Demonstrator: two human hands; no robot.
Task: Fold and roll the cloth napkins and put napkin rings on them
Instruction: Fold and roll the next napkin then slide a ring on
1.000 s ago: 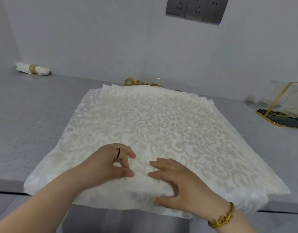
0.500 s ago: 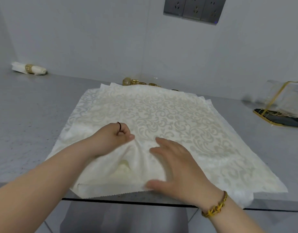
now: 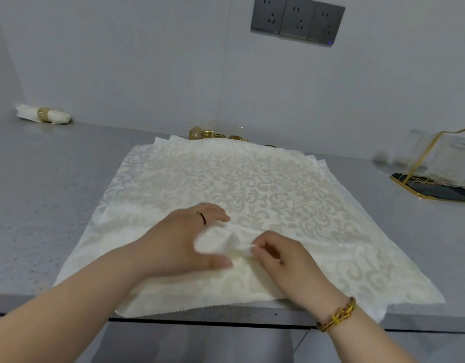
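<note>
The top napkin (image 3: 252, 184) of the napkin stack (image 3: 378, 309) is bunched at the stack's near-centre and clamped in the grip of both L hand (image 3: 189, 239) and R hand (image 3: 281, 260), prob. to separate one layer from those beneath. The stack's near edge is laid at the desk (image 3: 42, 205) edge. Napkin rings (image 3: 218, 134) are lined up just behind its far edge, a finished roll (image 3: 44, 117) is parked well off to its far left and a wire holder (image 3: 435, 176) to its right, w/ bare desk left either side for folding.

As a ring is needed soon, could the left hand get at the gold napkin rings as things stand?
Probably not at once: the left hand grips bunched cloth of the top napkin, and the gold napkin rings lie past its far edge. Nothing stands in between, so once it lets go the way looks free.
</note>
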